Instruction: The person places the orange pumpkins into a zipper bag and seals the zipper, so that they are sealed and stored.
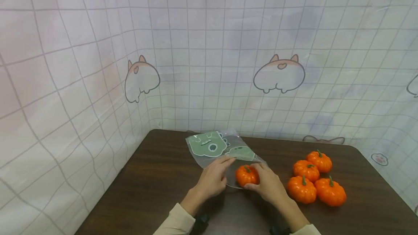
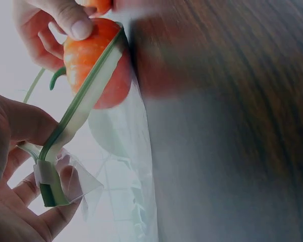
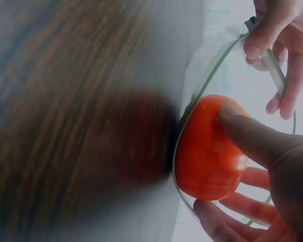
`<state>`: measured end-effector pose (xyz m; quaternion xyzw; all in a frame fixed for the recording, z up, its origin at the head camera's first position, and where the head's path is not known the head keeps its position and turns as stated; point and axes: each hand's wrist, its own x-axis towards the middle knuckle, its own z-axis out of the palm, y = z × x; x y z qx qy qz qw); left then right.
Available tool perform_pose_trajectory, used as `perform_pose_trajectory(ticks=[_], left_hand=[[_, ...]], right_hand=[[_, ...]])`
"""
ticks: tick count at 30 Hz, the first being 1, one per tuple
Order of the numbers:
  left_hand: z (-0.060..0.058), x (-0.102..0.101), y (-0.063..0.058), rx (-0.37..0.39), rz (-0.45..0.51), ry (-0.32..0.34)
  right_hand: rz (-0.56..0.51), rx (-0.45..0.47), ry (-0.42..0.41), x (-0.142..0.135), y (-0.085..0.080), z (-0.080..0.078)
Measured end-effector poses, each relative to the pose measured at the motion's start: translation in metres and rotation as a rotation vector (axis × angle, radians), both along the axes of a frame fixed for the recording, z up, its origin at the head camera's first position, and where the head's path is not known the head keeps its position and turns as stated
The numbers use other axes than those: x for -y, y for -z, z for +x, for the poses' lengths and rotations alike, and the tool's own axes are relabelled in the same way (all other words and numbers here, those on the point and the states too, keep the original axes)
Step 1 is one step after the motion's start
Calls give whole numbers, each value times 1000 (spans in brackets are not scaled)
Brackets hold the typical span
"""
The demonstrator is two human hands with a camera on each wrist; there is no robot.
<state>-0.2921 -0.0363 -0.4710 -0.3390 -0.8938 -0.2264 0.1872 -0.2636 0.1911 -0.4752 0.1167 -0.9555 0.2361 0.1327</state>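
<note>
- In the lower middle of the head view, the right hand point(image 1: 268, 183) holds a pumpkin point(image 1: 246, 176), thumb and fingers spread around its sides; the left wrist view hides most of those fingers behind the fruit.
- The pumpkin is at the mouth of a clear bag point(image 1: 209, 146), whose green-edged rim point(image 2: 88, 85) crosses in front of it in the left wrist view; how deep it sits cannot be told.
- The left hand point(image 1: 212, 177) grips the rim's corner between thumb and fingers, its palm cut off at the lower left of the left wrist view.
- Four other pumpkins point(image 1: 302, 190) cluster at lower right of the head view, partly overlapping.
- The dark table point(image 1: 137, 191) runs off the bottom edge, and both sleeves point(image 1: 177, 221) are cropped there.
</note>
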Motion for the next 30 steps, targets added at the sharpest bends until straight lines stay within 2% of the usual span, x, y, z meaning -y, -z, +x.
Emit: perform_pose_trajectory(ticks=[10, 15, 24, 30], left_hand=[[2, -4, -3, -6, -8, 12], [1, -6, -1, -4, -23, 10], [1, -3, 0, 14, -30, -26], [2, -1, -1, 4, -40, -82]], right_hand=[[-14, -1, 71, -1, -2, -1], [-11, 7, 81, -3, 0, -1], [-37, 57, 48, 1, 1, -1], [-104, 143, 1, 2, -2, -1]])
